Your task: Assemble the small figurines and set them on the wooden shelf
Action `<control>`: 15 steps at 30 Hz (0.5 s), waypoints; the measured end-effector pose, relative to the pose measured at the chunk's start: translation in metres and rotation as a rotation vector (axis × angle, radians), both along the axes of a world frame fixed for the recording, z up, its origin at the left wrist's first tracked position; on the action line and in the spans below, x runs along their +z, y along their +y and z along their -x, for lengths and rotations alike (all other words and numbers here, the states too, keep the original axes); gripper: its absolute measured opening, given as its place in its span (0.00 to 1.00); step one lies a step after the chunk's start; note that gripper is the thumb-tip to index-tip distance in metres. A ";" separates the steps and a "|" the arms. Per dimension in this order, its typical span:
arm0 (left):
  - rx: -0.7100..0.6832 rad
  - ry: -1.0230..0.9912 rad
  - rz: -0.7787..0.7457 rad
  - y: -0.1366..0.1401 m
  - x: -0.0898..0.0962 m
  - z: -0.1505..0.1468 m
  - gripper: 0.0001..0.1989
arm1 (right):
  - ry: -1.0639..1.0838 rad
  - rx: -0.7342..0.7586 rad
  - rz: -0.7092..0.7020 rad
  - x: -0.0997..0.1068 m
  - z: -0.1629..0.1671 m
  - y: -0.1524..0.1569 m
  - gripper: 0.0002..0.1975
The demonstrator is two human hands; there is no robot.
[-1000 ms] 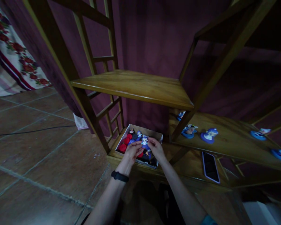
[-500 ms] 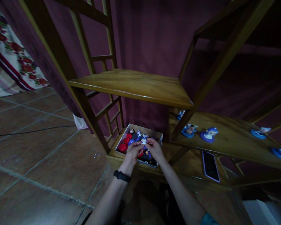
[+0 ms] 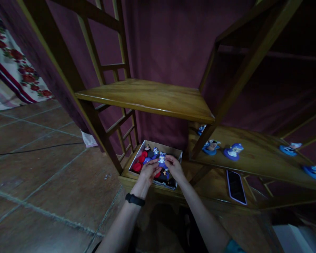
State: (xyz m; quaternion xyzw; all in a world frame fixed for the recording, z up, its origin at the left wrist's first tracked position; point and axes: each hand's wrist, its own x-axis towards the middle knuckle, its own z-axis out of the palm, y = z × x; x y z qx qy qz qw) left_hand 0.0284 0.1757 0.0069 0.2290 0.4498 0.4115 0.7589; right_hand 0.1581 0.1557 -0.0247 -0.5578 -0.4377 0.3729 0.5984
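Observation:
Between my two hands, just above a white cardboard box (image 3: 133, 168), I hold a small toy figurine (image 3: 162, 160) with purple hair and a purple base. My left hand (image 3: 149, 171) grips its left side, and a dark band circles that wrist. The fingers of my right hand (image 3: 175, 168) pinch it from the right. Inside the box lie red round pieces (image 3: 137, 167), dark pieces and several more figurines, one of them a purple-and-white figurine (image 3: 155, 151). My hands cover part of the box's contents.
The box stands on the low board of a wooden shelf unit, under a higher shelf board (image 3: 147, 95). Several figurines, including a purple-haired one (image 3: 234, 151), stand on the right shelf (image 3: 258, 154). A phone (image 3: 236, 187) lies below them. A black cable (image 3: 37, 149) crosses the tiled floor.
The figurine in my hands now shows more of its body and purple base, and my fingers have shifted slightly around it. The whole view has moved slightly.

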 end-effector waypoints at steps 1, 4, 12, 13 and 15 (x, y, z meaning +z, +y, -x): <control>-0.012 -0.005 0.004 0.000 0.002 0.001 0.07 | 0.015 -0.003 0.000 -0.001 -0.001 0.000 0.11; -0.011 -0.010 -0.007 0.000 0.003 0.003 0.10 | 0.029 -0.015 0.001 -0.003 -0.002 0.001 0.12; 0.005 -0.010 -0.007 0.001 0.001 0.003 0.10 | 0.025 -0.019 0.014 -0.003 -0.002 0.002 0.14; 0.002 -0.009 -0.005 0.002 0.001 0.004 0.10 | 0.025 -0.015 0.011 -0.003 -0.003 0.002 0.14; -0.008 -0.009 -0.003 0.002 0.003 0.004 0.09 | 0.021 -0.013 0.008 -0.003 -0.003 0.002 0.14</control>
